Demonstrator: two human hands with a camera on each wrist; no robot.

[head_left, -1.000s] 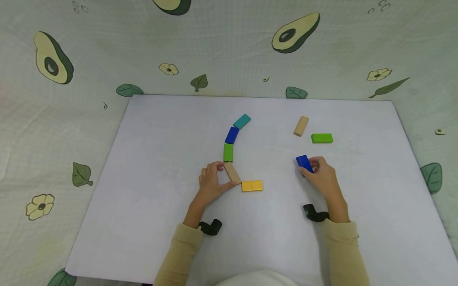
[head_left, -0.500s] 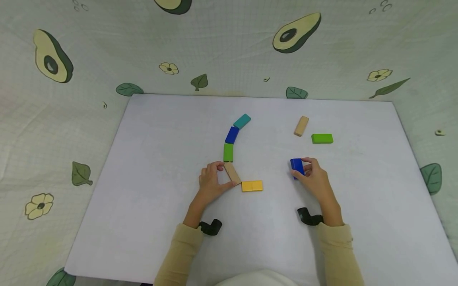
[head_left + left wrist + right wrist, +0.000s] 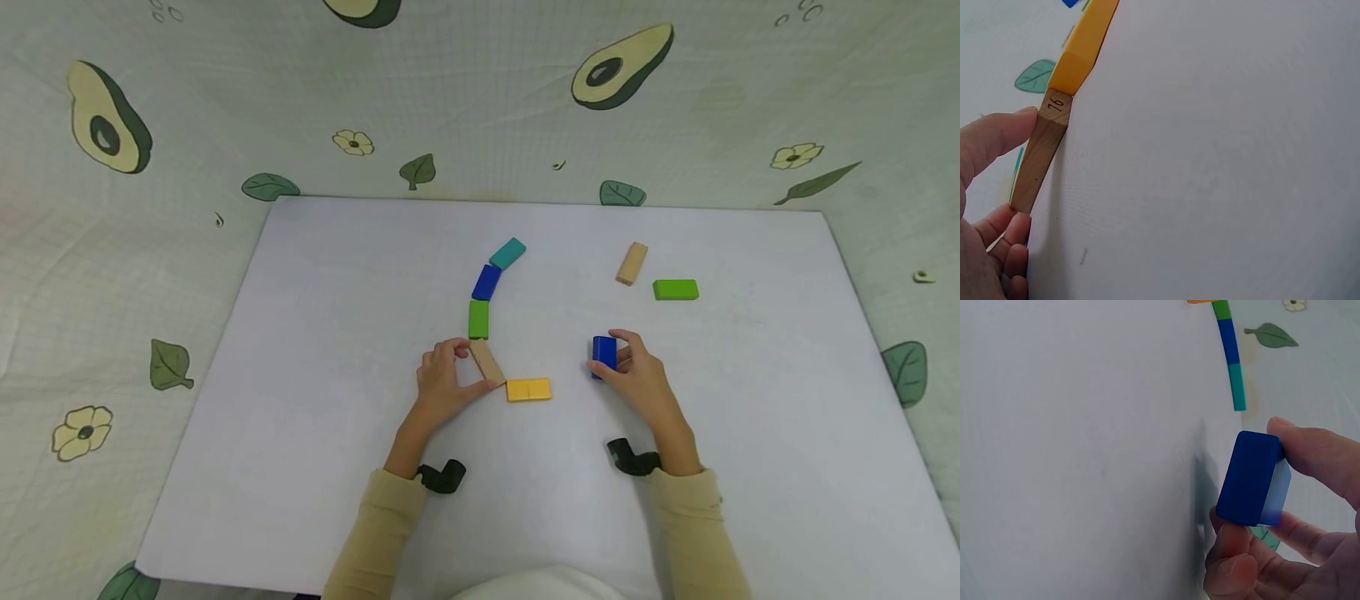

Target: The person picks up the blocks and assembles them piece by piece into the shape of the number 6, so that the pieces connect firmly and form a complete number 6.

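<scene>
My left hand (image 3: 442, 387) spans a plain wooden block (image 3: 487, 363), thumb at one end and fingertips at the other; in the left wrist view, that wooden block (image 3: 1040, 150) has "76" on its end. It lies in a curved row with a green block (image 3: 478, 319), a blue block (image 3: 486, 282) and a teal block (image 3: 507, 252) above it. The yellow block (image 3: 528, 390) touches its lower end. Further right, my right hand (image 3: 637, 379) grips a second blue block (image 3: 604, 355) between thumb and fingers. A shadow lies beside this held blue block (image 3: 1247, 478) in the right wrist view.
Another wooden block (image 3: 632, 263) and a second green block (image 3: 676, 290) lie at the back right of the white table (image 3: 337, 292). Behind the table's far edge hangs an avocado-patterned cloth (image 3: 480, 100). Each wrist carries a black camera (image 3: 444, 477).
My right hand has moved left with the blue block, which has turned from slanted to nearly straight. The left hand and the row of blocks have stayed put.
</scene>
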